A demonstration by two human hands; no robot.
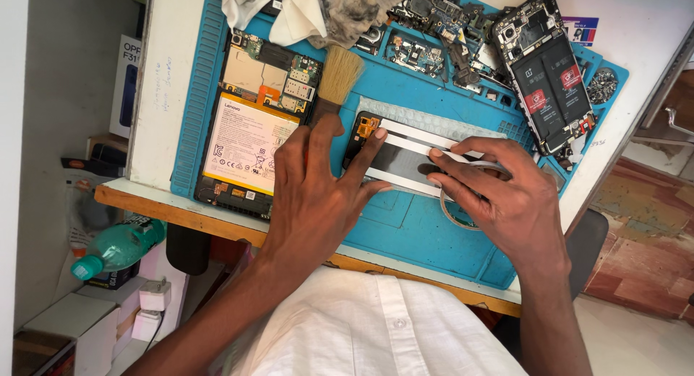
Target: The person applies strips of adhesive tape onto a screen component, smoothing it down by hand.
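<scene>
Down on the blue mat [405, 231], both hands work on one dark panel [396, 161] that lies between them, a flat black part with white strips along it and a small orange connector at its far left corner. The left hand [314, 195] lies flat and spread over the left end of the panel, fingers stretched out, the index finger pressing on a white strip; it grips nothing. The right hand [499, 195] is half curled at the right end of the panel, its fingertips pressing on a white strip, and it holds a tape roll [463, 218] under the palm; the roll is mostly hidden, so I cannot tell how tightly it is held. Just beyond the left hand stands a brush [337, 76] with pale bristles, its handle going under the fingers. To the left of the left hand lies an open tablet [253, 130] with its battery and circuit boards showing. Beyond the right hand, well apart from it, lies an open phone [546, 69], and between the phone and the brush there are small boards and loose parts [434, 32]. A cloth [318, 11] lies at the far edge of the mat. Below the left arm, off the table, a green bottle [116, 247] lies on its side.
</scene>
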